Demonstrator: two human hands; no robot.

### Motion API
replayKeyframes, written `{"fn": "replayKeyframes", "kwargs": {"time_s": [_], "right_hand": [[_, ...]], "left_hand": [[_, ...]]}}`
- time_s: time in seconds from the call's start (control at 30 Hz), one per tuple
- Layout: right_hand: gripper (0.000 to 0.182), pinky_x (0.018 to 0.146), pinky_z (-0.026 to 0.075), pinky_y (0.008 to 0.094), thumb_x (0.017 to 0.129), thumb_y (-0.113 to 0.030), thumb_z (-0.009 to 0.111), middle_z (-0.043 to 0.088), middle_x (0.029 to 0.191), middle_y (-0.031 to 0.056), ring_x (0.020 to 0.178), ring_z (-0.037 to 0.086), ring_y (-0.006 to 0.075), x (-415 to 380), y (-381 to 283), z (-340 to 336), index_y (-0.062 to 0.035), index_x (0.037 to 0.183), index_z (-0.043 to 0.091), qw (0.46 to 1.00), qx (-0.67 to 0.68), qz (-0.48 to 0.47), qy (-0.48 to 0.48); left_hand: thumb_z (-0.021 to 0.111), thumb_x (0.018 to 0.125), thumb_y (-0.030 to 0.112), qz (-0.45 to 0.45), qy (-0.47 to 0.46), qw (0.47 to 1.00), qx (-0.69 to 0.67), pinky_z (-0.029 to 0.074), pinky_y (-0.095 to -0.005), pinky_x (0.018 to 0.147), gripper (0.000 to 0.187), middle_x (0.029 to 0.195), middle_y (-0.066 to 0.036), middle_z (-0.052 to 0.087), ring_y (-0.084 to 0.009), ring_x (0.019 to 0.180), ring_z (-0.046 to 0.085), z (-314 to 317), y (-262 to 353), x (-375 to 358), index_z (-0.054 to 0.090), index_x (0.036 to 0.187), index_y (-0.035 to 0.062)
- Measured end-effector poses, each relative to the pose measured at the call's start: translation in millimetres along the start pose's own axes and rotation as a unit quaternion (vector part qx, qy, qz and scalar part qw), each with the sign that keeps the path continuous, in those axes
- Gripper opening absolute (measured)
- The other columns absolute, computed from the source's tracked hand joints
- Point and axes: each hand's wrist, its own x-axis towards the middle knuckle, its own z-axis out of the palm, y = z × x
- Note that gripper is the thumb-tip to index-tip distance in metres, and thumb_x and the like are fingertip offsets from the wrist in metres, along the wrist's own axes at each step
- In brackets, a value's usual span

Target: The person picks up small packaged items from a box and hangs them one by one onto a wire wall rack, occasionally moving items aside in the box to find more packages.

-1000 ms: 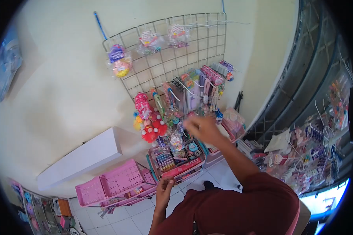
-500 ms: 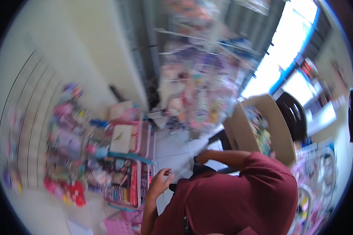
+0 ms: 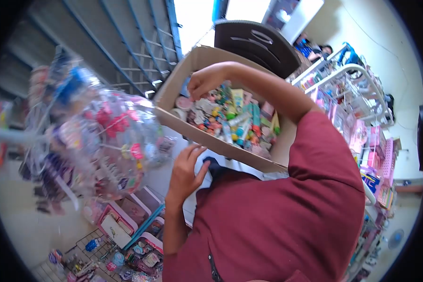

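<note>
A large open cardboard box (image 3: pixel 197 134) stands before me, filled with small colourful goods, among them tubes and bottles (image 3: pixel 242 122). My right hand (image 3: pixel 202 83) is over the far left part of the box, its fingers curled downward. Whether anything is in those fingers is hidden. Just outside the near side of the box, my left hand (image 3: pixel 187 168) is open, with its fingers loosely stretched and nothing in them.
Clear plastic packets (image 3: pixel 113 141) hang on a rack to the left. A dark chair (image 3: pixel 258 44) stands behind the box. White shelving with goods (image 3: pixel 352 98) runs along the right. Drawers and baskets (image 3: pixel 136 230) sit at the lower left.
My view has turned right, bringing the box to the centre. My right hand has risen from beside my body to over the box. My left hand has come near the box.
</note>
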Motion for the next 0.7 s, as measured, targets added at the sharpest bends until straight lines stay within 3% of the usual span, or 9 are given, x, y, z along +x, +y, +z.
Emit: {"fn": "replayKeyframes", "kwargs": {"time_s": [0.03,0.07,0.13,0.17,0.33,0.4,0.5,0.6,0.7], "right_hand": [[0.039,0.062,0.049,0.0338,0.092,-0.033,0.064,0.065,0.069,0.0087,0.064,0.060,0.0180,-13,23,6,0.0040,0.083,0.069,0.997,-0.016,0.081,0.010],[0.039,0.062,0.049,0.0338,0.092,-0.033,0.064,0.065,0.069,0.0087,0.064,0.060,0.0180,-25,47,16,0.0040,0.083,0.069,0.996,0.005,0.093,0.006],[0.042,0.066,0.051,0.0417,0.088,-0.035,0.065,0.067,0.074,0.0190,0.068,0.064,0.0301,-44,99,49,0.0063,0.085,0.070,0.945,-0.265,0.156,-0.111],[0.043,0.071,0.052,0.0482,0.086,-0.036,0.066,0.068,0.082,0.0252,0.075,0.065,0.0388,-48,145,74,0.0060,0.090,0.071,0.927,-0.272,0.190,-0.177],[0.045,0.079,0.054,0.0461,0.074,-0.039,0.075,0.071,0.091,0.0210,0.087,0.068,0.0376,-111,181,171,0.0015,0.092,0.074,0.902,-0.252,0.223,-0.272],[0.044,0.077,0.054,0.0467,0.069,-0.038,0.077,0.071,0.090,0.0193,0.088,0.068,0.0380,-130,187,201,-0.0012,0.094,0.073,0.966,-0.181,0.170,-0.070],[0.043,0.075,0.054,0.0476,0.067,-0.035,0.076,0.070,0.089,0.0181,0.087,0.068,0.0371,-131,180,222,-0.0036,0.095,0.071,0.955,-0.176,0.222,-0.083],[0.038,0.072,0.054,0.0481,0.068,-0.033,0.073,0.070,0.088,0.0159,0.084,0.068,0.0359,-140,185,247,-0.0056,0.094,0.072,0.973,-0.148,0.170,-0.059],[0.035,0.069,0.052,0.0482,0.071,-0.035,0.074,0.069,0.086,0.0129,0.083,0.068,0.0345,-135,196,265,-0.0071,0.092,0.069,0.956,-0.199,0.194,-0.091]], "left_hand": [[0.070,0.085,0.014,-0.007,-0.018,1.000,-0.017,0.045,-0.0440,0.095,0.037,0.120,-0.017,0.059,-0.0351,0.112,0.058,5,0,21,0.060,0.119,0.0034],[0.071,0.084,0.011,0.028,-0.012,0.999,-0.012,0.045,-0.0442,0.097,0.038,0.121,-0.016,0.059,-0.0349,0.114,0.057,10,-1,39,0.059,0.119,0.0037],[0.071,0.083,0.008,0.051,-0.020,0.998,-0.021,0.044,-0.0444,0.099,0.039,0.121,-0.016,0.059,-0.0348,0.116,0.056,24,-9,62,0.059,0.120,0.0041],[0.070,0.084,0.009,0.057,-0.019,0.998,0.007,0.041,-0.0450,0.102,0.038,0.122,-0.015,0.059,-0.0338,0.118,0.055,30,-15,71,0.059,0.120,0.0049],[0.068,0.088,0.021,0.040,-0.084,0.988,0.127,0.031,-0.0468,0.110,0.034,0.122,-0.011,0.059,-0.0302,0.123,0.051,51,-42,66,0.062,0.119,0.0074],[0.066,0.090,0.027,0.021,-0.094,0.984,0.152,0.025,-0.0469,0.113,0.032,0.124,-0.008,0.058,-0.0278,0.127,0.047,53,-45,59,0.063,0.117,0.0090],[0.064,0.090,0.026,-0.001,-0.115,0.984,0.134,0.023,-0.0475,0.114,0.030,0.128,-0.006,0.056,-0.0269,0.129,0.045,51,-43,64,0.063,0.117,0.0113],[0.064,0.090,0.024,-0.011,-0.121,0.985,0.124,0.022,-0.0480,0.114,0.030,0.129,-0.005,0.056,-0.0273,0.130,0.045,54,-44,70,0.063,0.118,0.0123],[0.064,0.090,0.024,-0.014,-0.123,0.985,0.122,0.022,-0.0481,0.114,0.030,0.129,-0.005,0.057,-0.0269,0.129,0.046,54,-43,73,0.063,0.117,0.0125]]}}
